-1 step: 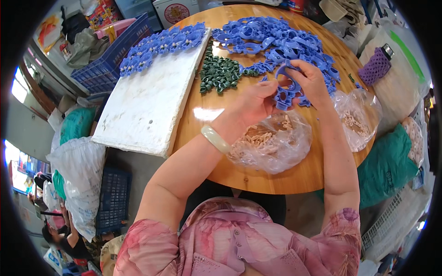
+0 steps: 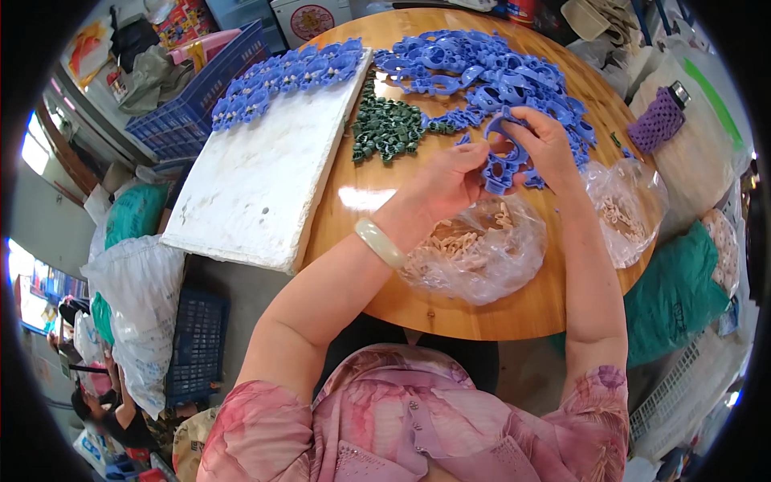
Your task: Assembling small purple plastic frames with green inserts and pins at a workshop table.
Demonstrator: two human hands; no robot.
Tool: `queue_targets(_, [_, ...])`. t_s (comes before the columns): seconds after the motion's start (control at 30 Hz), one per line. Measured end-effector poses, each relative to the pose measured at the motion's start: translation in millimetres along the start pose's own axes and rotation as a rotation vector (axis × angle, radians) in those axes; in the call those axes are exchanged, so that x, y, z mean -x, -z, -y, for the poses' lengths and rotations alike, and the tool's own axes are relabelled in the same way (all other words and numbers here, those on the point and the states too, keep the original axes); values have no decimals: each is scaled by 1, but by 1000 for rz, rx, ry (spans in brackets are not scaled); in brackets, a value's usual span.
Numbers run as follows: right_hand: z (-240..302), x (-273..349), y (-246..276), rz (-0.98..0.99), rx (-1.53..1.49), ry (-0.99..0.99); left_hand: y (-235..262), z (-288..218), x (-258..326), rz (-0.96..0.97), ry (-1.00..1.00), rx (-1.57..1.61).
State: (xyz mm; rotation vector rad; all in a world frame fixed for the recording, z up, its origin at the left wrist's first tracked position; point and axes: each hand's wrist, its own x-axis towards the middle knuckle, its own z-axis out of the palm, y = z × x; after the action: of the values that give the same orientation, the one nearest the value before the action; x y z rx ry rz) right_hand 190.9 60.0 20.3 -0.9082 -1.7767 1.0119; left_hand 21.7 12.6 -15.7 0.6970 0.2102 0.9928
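A round wooden table carries everything. A white foam board lies on its left side, overhanging the edge, with a row of blue plastic parts along its far end. Beside the board sits a small heap of green pieces, a wide pile of blue parts spreads across the far half, and two clear bags of pale pieces (one near the front, one at the right rim) rest on the near side.
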Motion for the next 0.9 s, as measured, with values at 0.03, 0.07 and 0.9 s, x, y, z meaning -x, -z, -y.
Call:
queue_targets(0.03, [-1, -1, -1, -3, -20, 26, -1, 1, 1, 7, -14, 7])
queue_targets(0.07, [-1, -2, -3, -5, -40, 51, 0, 1, 2, 13, -29, 15])
queue_targets(0.9, [-42, -60, -114, 281, 775, 382, 15, -72, 28, -171, -722, 13])
